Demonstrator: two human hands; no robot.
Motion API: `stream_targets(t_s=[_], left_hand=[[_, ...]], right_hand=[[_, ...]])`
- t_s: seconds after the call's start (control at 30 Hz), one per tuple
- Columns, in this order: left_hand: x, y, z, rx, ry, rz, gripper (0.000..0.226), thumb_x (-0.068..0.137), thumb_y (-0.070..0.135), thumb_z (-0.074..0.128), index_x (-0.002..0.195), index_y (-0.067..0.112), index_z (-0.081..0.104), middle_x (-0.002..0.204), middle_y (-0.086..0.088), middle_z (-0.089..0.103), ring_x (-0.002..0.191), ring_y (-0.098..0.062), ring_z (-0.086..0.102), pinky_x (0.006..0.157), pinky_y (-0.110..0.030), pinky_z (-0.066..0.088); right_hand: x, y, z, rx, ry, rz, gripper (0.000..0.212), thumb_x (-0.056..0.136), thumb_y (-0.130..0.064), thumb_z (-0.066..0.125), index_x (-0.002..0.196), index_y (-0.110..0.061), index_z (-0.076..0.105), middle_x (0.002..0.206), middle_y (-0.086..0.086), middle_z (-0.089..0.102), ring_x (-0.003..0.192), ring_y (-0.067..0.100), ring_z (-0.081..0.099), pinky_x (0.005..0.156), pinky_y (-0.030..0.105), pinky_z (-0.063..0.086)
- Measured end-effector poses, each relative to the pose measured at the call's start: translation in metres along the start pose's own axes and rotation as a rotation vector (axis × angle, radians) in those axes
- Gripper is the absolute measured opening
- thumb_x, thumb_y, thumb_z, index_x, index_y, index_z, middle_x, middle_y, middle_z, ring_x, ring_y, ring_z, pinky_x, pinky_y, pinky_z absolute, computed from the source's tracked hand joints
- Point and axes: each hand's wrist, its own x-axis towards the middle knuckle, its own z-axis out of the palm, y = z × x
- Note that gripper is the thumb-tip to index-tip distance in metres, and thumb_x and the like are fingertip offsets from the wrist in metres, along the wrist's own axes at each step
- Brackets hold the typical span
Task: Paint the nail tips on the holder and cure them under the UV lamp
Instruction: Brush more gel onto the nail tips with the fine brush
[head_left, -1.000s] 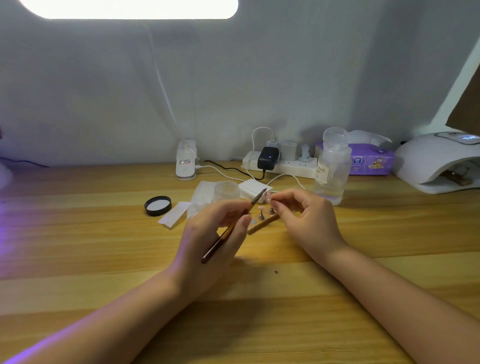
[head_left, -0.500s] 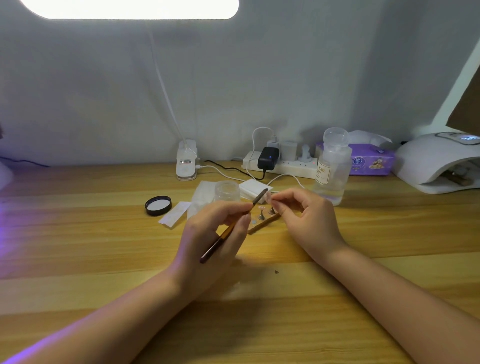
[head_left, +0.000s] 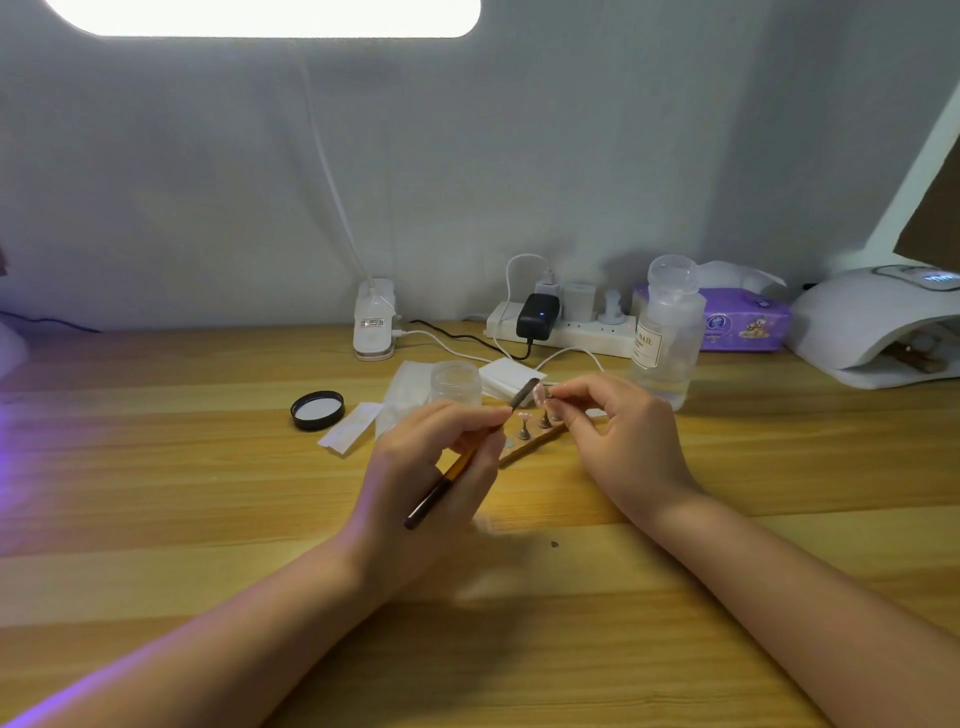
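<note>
At mid-desk, your left hand (head_left: 426, 467) pinches the nail brush (head_left: 470, 457), bristles at the nail tip (head_left: 540, 396) that your right hand (head_left: 618, 431) pinches on its stand. Against a second ago, the brush head sits slightly closer to the tip; little else moved. Likely mid-stroke, painting unfinished. Two more tips wait on the wooden holder (head_left: 530, 446). UV lamp (head_left: 872, 327) stands far right, well apart.

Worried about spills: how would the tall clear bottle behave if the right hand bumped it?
The clear bottle looks tall and narrow with little liquid at the bottom, so probably light and apt to tip. Its cap seems on, so a spill is less likely.
</note>
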Motion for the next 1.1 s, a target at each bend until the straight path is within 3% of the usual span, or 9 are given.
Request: stream_targets(t_s=[0.13,0.2,0.33,0.47,0.6,0.83,1.0,1.1], left_hand=[[0.0011,0.0006,0.0008,0.028,-0.026,0.020,0.021,0.087,0.001,0.064,0.108,0.000,0.070,0.092,-0.004,0.070,0.084,-0.012,0.066,0.076,-0.019,0.049],[0.0008,0.0022,0.0014,0.017,-0.014,-0.003,0.015,0.088,0.005,0.066,0.101,0.000,0.073,0.088,-0.004,0.070,0.081,-0.010,0.065,0.074,-0.018,0.050],[-0.0014,0.0053,0.0011,-0.032,0.020,-0.082,0.023,0.087,0.019,0.056,0.092,0.003,0.073,0.083,-0.004,0.071,0.077,-0.014,0.065,0.069,-0.027,0.052],[-0.0009,0.0048,0.0010,-0.026,0.052,-0.085,0.023,0.091,0.017,0.059,0.103,0.001,0.070,0.090,-0.007,0.071,0.085,-0.020,0.068,0.074,-0.038,0.056],[-0.0007,0.0026,0.0011,-0.042,0.020,-0.081,0.021,0.092,0.013,0.063,0.109,0.003,0.069,0.095,-0.005,0.072,0.090,-0.015,0.069,0.078,-0.031,0.056],[-0.0030,0.0028,0.0003,-0.079,0.056,-0.118,0.019,0.090,0.020,0.056,0.099,0.012,0.071,0.086,0.001,0.073,0.082,-0.015,0.070,0.071,-0.034,0.056],[-0.0015,-0.0010,0.0009,-0.052,0.092,-0.085,0.013,0.094,0.009,0.062,0.104,0.007,0.069,0.089,0.003,0.073,0.086,-0.007,0.069,0.075,-0.018,0.052],[-0.0021,-0.0012,0.0006,-0.175,0.051,-0.156,0.019,0.092,0.018,0.059,0.106,0.011,0.070,0.090,0.002,0.074,0.087,-0.014,0.071,0.077,-0.025,0.055]], right_hand=[[-0.0001,0.0001,0.0002,-0.029,-0.002,-0.030,0.015,0.082,-0.002,0.070,0.095,-0.011,0.073,0.085,0.001,0.071,0.078,0.011,0.064,0.072,0.018,0.052],[-0.0005,0.0006,0.0006,-0.020,0.001,-0.019,0.015,0.082,-0.002,0.070,0.095,-0.011,0.073,0.084,0.000,0.071,0.077,0.008,0.063,0.073,0.013,0.049],[-0.0001,0.0010,0.0008,0.010,0.005,0.017,0.015,0.084,-0.003,0.070,0.096,-0.011,0.073,0.085,-0.001,0.070,0.075,0.000,0.061,0.071,0.005,0.045],[-0.0003,-0.0001,0.0010,0.011,0.004,0.005,0.015,0.083,-0.003,0.071,0.095,-0.012,0.073,0.084,-0.002,0.070,0.076,0.002,0.061,0.072,0.007,0.046],[-0.0010,-0.0011,0.0011,0.016,-0.005,0.002,0.016,0.083,-0.002,0.070,0.095,-0.012,0.072,0.083,-0.003,0.069,0.077,0.006,0.062,0.073,0.011,0.049],[-0.0013,-0.0019,0.0010,0.086,-0.022,0.070,0.015,0.085,-0.004,0.068,0.097,-0.013,0.072,0.086,-0.002,0.070,0.080,0.003,0.064,0.072,0.009,0.048],[-0.0028,-0.0035,0.0014,0.129,-0.044,0.087,0.014,0.086,-0.005,0.067,0.098,-0.013,0.071,0.088,-0.004,0.069,0.082,0.003,0.064,0.070,0.008,0.048],[-0.0031,-0.0029,0.0016,0.134,-0.046,0.101,0.014,0.086,-0.006,0.067,0.096,-0.016,0.070,0.086,-0.006,0.068,0.082,0.003,0.064,0.070,0.009,0.048]])
